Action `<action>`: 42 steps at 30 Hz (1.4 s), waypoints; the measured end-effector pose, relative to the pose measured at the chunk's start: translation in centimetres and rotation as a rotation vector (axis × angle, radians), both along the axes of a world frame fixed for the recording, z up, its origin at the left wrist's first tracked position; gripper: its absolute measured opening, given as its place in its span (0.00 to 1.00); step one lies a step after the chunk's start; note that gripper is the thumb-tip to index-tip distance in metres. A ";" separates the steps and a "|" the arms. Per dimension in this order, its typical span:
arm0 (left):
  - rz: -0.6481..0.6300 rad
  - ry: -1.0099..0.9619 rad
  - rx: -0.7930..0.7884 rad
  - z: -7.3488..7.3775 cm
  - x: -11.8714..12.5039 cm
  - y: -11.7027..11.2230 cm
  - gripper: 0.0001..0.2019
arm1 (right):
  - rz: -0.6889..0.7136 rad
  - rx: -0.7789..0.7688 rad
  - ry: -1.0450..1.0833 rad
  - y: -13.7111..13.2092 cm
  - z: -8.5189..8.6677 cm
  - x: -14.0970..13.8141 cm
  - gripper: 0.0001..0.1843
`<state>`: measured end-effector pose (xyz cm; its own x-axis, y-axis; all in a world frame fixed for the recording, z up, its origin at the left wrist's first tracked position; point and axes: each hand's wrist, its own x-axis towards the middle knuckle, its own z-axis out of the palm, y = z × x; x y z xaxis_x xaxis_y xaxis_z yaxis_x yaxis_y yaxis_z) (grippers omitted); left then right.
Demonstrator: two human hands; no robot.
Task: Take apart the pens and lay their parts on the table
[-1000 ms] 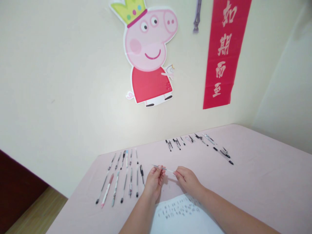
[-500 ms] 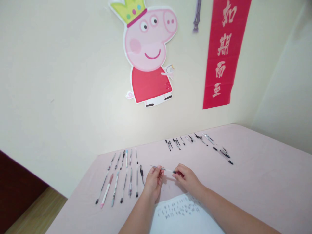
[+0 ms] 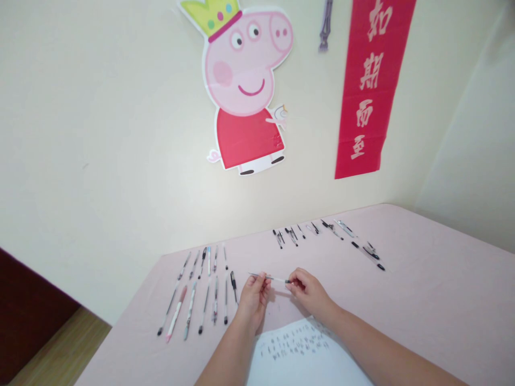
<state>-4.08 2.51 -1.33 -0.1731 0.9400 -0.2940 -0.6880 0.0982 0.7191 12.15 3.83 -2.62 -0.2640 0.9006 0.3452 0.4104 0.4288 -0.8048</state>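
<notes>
A slim pen (image 3: 278, 279) with a clear barrel and a dark end lies nearly level between my two hands, above the pink table. My left hand (image 3: 255, 294) pinches it near its thin left tip, which pokes out past the fingers. At the dark right end, my right hand (image 3: 306, 288) has its fingers closed on the pen. Below my hands is a white sheet of paper (image 3: 306, 367) with rows of handwritten dark characters. Left of my left hand, a black-capped pen (image 3: 234, 284) lies close to the wrist.
Several pens (image 3: 205, 308) lie in two rows on the left of the pink table (image 3: 422, 316). Several pen parts and caps (image 3: 290, 236) are spread along the back edge and right. A pig cutout (image 3: 249, 134) and red banner (image 3: 362, 123) hang on the wall.
My right hand's fingers have shifted very slightly at the dark end of the pen. Otherwise hands, pen and table look the same.
</notes>
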 end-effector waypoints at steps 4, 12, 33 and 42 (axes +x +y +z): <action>-0.011 0.000 0.000 -0.1 0.0 0.1 0.07 | 0.055 -0.030 -0.015 0.1 -0.3 0.2 0.17; -0.006 -0.007 -0.005 0.0 0.0 0.0 0.07 | 0.023 -0.016 0.014 0.2 -0.2 0.0 0.06; -0.008 0.004 0.013 -0.4 -0.1 0.1 0.06 | 0.035 -0.064 0.038 0.3 -0.4 0.1 0.12; 0.002 -0.009 0.008 -0.3 -0.1 0.1 0.06 | 0.011 -0.047 0.059 0.1 0.1 0.0 0.05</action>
